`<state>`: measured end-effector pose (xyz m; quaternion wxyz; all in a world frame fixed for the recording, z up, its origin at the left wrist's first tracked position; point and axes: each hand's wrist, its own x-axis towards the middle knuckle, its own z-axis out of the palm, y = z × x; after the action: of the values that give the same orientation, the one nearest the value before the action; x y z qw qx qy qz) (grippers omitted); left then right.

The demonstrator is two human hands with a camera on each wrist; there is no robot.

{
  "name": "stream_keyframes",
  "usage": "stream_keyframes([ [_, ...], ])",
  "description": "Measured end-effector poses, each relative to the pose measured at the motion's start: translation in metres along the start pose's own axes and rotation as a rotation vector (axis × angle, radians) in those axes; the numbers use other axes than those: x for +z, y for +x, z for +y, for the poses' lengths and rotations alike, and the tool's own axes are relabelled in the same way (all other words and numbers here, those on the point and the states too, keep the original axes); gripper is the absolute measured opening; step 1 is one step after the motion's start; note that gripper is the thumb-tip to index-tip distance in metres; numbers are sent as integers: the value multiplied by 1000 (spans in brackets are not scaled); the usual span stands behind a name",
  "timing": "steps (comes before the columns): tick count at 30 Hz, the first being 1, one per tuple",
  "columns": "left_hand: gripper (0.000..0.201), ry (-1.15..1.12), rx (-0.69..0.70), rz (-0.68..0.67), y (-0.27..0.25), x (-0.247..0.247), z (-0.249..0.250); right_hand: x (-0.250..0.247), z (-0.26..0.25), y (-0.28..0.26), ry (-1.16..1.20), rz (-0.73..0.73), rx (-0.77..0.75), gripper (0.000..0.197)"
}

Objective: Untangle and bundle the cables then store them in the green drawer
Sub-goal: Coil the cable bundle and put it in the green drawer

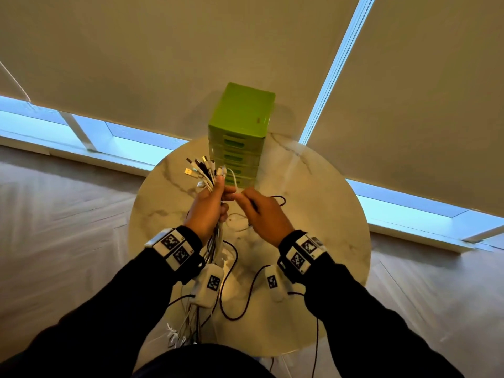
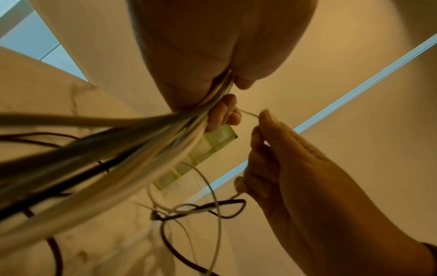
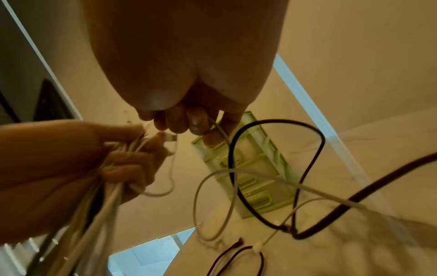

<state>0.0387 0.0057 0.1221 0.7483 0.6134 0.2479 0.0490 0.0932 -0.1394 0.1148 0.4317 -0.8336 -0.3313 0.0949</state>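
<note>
My left hand [image 1: 211, 204] grips a thick bundle of white and dark cables [image 1: 203, 171] upright above the table, plugs fanned out on top and tails hanging down past my wrist [image 2: 99, 149]. My right hand [image 1: 259, 211] pinches one thin white cable [image 3: 221, 134] right beside the left hand's fingertips. That cable loops down toward the table [image 3: 201, 196]. A dark cable [image 3: 279, 168] lies in loops on the tabletop below. The green drawer unit [image 1: 240, 132] stands at the table's far edge, all drawers closed.
The round marble table [image 1: 327, 214] holds loose dark and white cable loops [image 1: 237, 282] near its middle and front. Roller blinds and a low window strip [image 1: 131, 140] run behind it. Pale floor surrounds the table.
</note>
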Motion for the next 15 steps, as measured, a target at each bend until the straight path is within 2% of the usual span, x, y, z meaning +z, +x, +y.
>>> stream_keyframes([
  [3, 47, -40, -35, 4, 1, 8, 3, 9, -5, -7, -7, -88, -55, 17],
  [5, 42, -69, -36, 0, 1, 12, 6, 11, 0, -10, 36, -145, -27, 13],
  [9, 39, -81, 7, 21, 1, 13, 13, 11, 28, -17, 11, -286, 89, 33],
  [12, 37, -155, 19, 29, 3, 6, 18, 12, 57, -25, -67, -390, 162, 36],
  [15, 37, -229, 53, 21, 5, -3, 25, 11, 82, -27, -148, -430, 145, 37],
])
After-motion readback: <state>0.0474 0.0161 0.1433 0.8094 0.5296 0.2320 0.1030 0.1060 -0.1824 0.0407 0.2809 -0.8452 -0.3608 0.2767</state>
